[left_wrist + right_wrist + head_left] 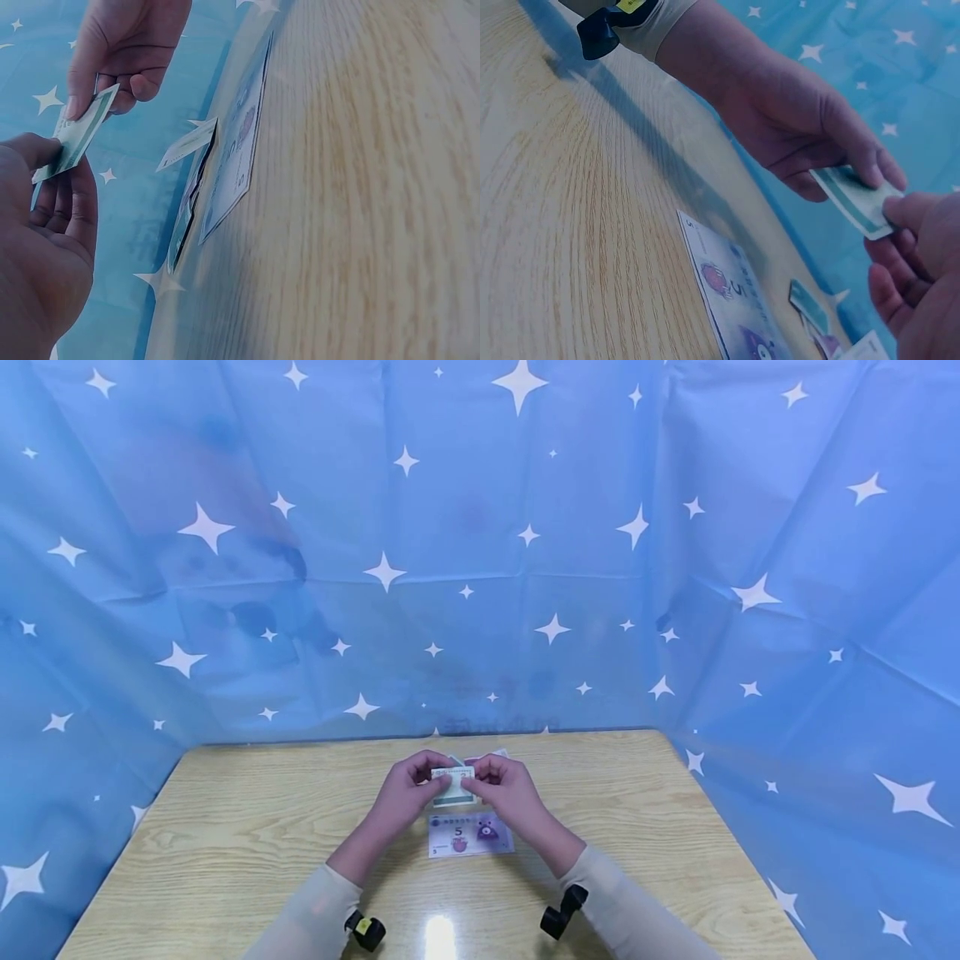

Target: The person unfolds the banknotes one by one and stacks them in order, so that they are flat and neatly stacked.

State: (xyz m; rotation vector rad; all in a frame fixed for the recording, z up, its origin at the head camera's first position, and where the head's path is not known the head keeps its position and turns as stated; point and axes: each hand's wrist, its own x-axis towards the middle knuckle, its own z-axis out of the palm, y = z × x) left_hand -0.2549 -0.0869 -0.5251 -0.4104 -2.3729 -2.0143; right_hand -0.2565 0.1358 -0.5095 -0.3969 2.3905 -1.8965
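A small green-and-white play banknote point(454, 797) is held up above the table between both hands. My left hand point(408, 789) pinches its left end, thumb on the near face; my right hand point(512, 792) pinches the right end the same way. In the head view it looks about half as long as the purple play banknote point(471, 837) marked 5, which lies flat just below the hands. Behind the hands, more notes lie on the table, among them a green one point(810, 306); the hands hide much of them in the head view.
The wooden table point(247, 835) has its far edge close behind the notes. A blue star-patterned cloth point(465, 527) hangs behind and at both sides. Each wrist wears a small black camera, the left one point(365, 930) and the right one point(564, 912).
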